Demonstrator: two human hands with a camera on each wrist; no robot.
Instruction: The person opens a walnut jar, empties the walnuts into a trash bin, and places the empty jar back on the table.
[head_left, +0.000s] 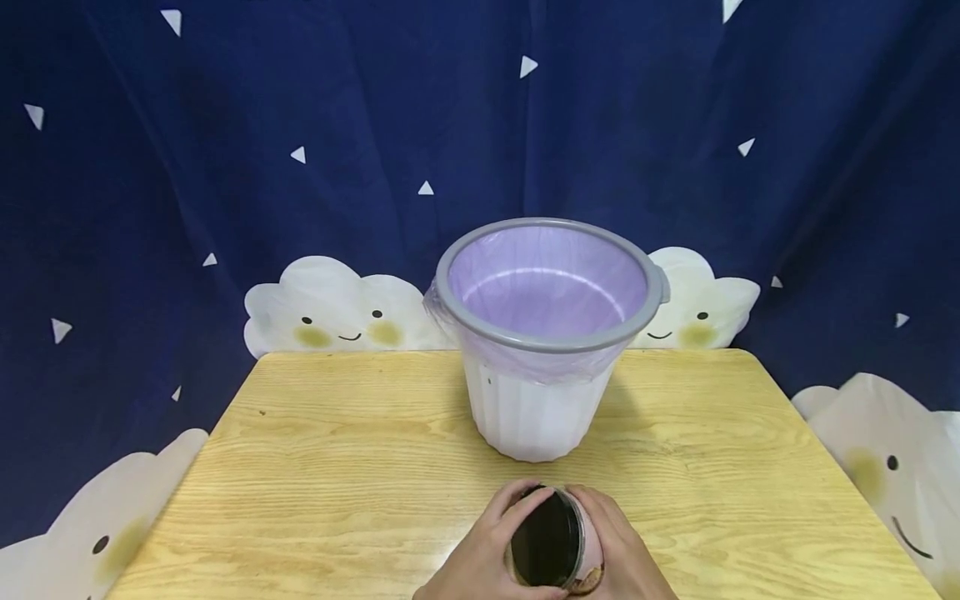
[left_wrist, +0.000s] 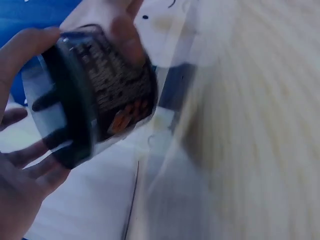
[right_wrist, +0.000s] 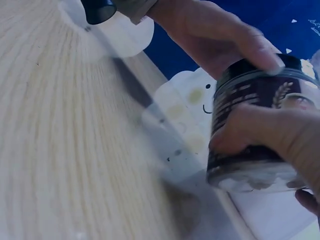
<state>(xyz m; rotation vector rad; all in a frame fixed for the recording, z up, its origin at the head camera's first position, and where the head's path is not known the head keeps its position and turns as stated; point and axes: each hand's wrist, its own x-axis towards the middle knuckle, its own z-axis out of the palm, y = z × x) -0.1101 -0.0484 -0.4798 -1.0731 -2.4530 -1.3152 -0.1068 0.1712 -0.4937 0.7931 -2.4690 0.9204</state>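
Observation:
Both hands hold a clear jar (right_wrist: 240, 162) with a dark printed label and a black lid (head_left: 547, 540), low over the near part of the table. My left hand (head_left: 483, 550) grips round the lid, thumb and fingertips on its edge. Lower on the jar, my right hand (head_left: 624, 554) wraps the body, its thumb pressing the label in the right wrist view. Tilted in the head view, the jar shows its lid up toward the camera. Pale contents show through the base in the right wrist view. The left wrist view shows orange marks on the label (left_wrist: 117, 82).
A white bin (head_left: 536, 408) with a grey rim and a thin clear liner over its purple inside stands beyond the hands on the wooden table (head_left: 337, 467). Behind hangs a dark blue curtain (head_left: 360, 100) with white triangles and smiling clouds.

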